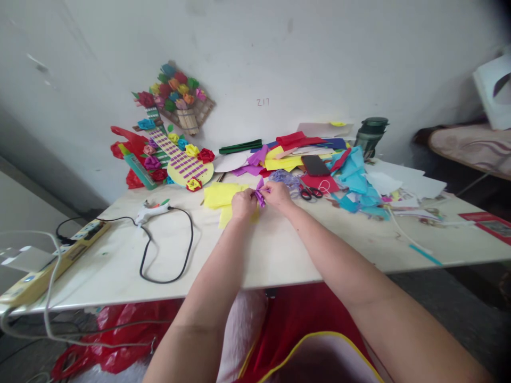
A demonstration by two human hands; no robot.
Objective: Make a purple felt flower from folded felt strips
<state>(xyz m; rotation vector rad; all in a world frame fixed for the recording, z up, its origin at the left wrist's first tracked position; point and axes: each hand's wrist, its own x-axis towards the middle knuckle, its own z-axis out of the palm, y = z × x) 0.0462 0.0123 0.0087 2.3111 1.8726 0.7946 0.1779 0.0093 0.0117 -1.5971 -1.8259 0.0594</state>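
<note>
Between my two hands, just above the table (279, 255), is a piece of purple crepe paper (260, 198), gathered and partly hidden by the fingers. My left hand (242, 204) is closed on its left side. My right hand (278, 194) pinches it from the right, the fingertips of both hands close together. Yellow crepe paper (220, 196) lies flat beside and under my left hand. Just beyond my right hand are a tangle of clear plastic (284, 178) and scissors (311, 192) with dark handles.
A hot glue gun (154, 211) with a looped black cord lies left, near a power strip (80, 250). Paper-flower crafts (187, 159) lean at the back left. A phone (315, 165), coloured paper (293, 141), blue paper (355, 175) and a dark bottle (371, 135) stand or lie at the back right.
</note>
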